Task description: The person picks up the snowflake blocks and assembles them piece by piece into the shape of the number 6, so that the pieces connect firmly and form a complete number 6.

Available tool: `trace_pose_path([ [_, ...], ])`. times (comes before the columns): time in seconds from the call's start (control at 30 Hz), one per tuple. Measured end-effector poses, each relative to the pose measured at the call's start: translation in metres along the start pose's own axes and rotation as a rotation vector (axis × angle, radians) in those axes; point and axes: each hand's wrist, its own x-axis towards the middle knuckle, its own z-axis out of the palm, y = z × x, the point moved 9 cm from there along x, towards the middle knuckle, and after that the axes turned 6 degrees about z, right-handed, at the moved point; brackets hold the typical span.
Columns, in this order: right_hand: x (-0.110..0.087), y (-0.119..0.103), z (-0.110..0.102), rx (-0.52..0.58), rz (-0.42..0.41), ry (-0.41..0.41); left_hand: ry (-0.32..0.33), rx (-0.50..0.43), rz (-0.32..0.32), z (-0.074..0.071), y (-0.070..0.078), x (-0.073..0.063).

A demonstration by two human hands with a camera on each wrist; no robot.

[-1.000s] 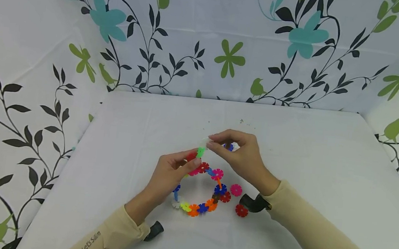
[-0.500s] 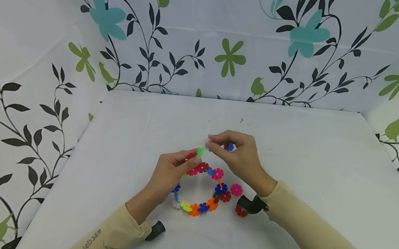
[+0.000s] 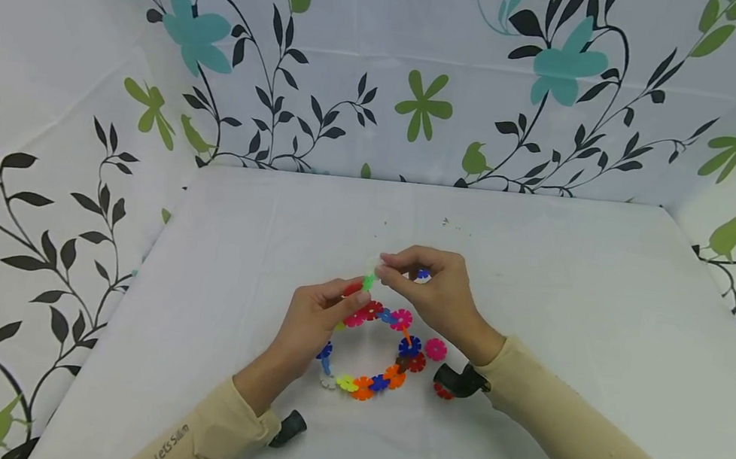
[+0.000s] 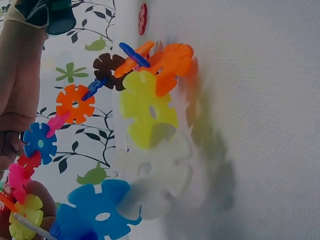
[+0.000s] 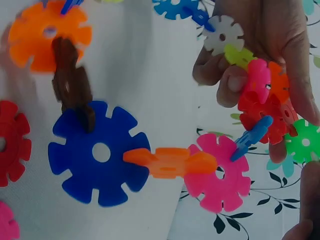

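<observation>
A ring of linked, notched plastic discs (image 3: 362,389) in many colours hangs between the hands and the table. My left hand (image 3: 306,321) pinches its upper end at a red interlocking disc (image 3: 352,287); other linked discs hang beneath the fingers. A green interlocking disc (image 3: 369,282), also showing in the right wrist view (image 5: 306,141), sticks up from the left fingertips. My right hand (image 3: 445,295) pinches a whitish disc, mostly hidden by its fingertips, right at the green disc's edge. In the left wrist view, a yellow disc (image 4: 145,107) and a blue disc (image 4: 95,210) belong to the ring.
On the white table (image 3: 569,320), a loose pink disc (image 3: 436,349) lies right of the ring. A red disc (image 3: 443,392) is partly covered by the black wrist camera (image 3: 460,380). A blue disc (image 3: 423,274) shows behind the right hand. Patterned cloth (image 3: 334,51) hangs behind.
My right hand has moved slightly down and left, bringing the whitish disc closer to the green one. The ring's lower part has shifted slightly right. My left hand keeps its grip.
</observation>
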Motion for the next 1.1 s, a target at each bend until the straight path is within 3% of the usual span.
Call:
trace_pose_path([
  [0.2, -0.002, 0.006, 0.0, -0.014, 0.025, -0.019, -0.013, 0.01, -0.015, 0.002, -0.003, 0.001],
  [0.4, -0.006, 0.016, 0.002, 0.008, 0.099, -0.091, -0.039, 0.115, -0.039, 0.002, -0.003, 0.003],
  [0.57, -0.009, 0.018, 0.009, 0.05, 0.12, -0.174, -0.038, 0.285, 0.026, -0.004, 0.005, 0.006],
  [0.7, -0.009, 0.019, 0.009, 0.081, 0.134, -0.19, -0.035, 0.394, 0.103, -0.007, 0.01, 0.006],
  [0.83, -0.007, 0.024, -0.003, 0.093, 0.15, -0.122, 0.013, 0.428, 0.141, -0.013, 0.014, 0.007],
  [1.0, -0.007, 0.039, -0.029, 0.084, 0.194, 0.022, 0.041, 0.419, 0.137, -0.02, 0.014, 0.007],
  [1.1, -0.009, 0.05, -0.041, 0.064, 0.241, 0.065, 0.038, 0.422, 0.123, -0.024, 0.012, 0.007],
])
